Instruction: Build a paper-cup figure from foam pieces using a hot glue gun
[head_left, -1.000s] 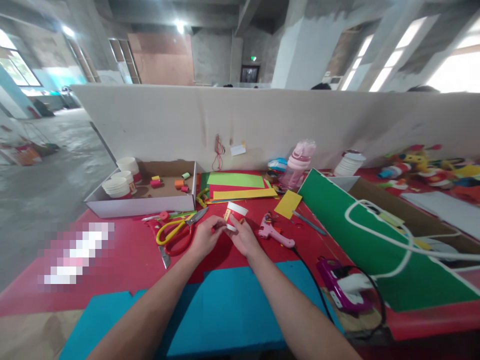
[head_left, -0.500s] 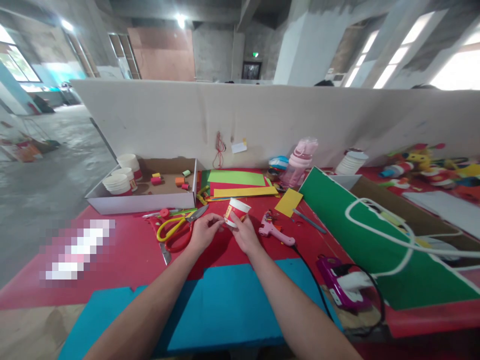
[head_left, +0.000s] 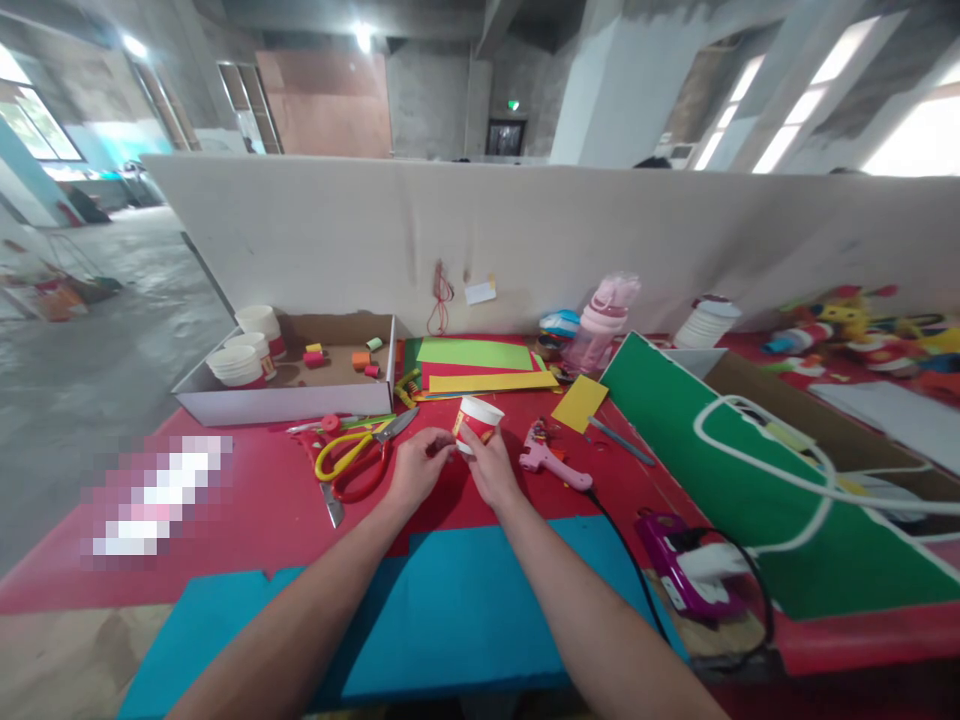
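A red and white paper cup (head_left: 480,418) is held slightly tilted above the red table covering, its white rim upward. My right hand (head_left: 491,468) is wrapped round its lower part. Close to the cup's left side is my left hand (head_left: 421,465), fingers bent and pressed together; whatever they hold, if anything, is too small to tell. Scissors with yellow and red handles (head_left: 352,466) lie left of my left hand. To the right of my right hand rests a pink glue gun (head_left: 553,464) with a black cable.
An open box (head_left: 285,405) at the back left holds stacked cups and small paper rolls. Coloured paper (head_left: 476,354) lies behind the hands. A green board (head_left: 697,480), purple power strip (head_left: 686,570) and white cable stand right. Blue sheets (head_left: 465,610) lie under my forearms.
The cup has turned a little in my right hand, showing less of its yellow label. My left hand's fingers have curled in and shifted slightly.
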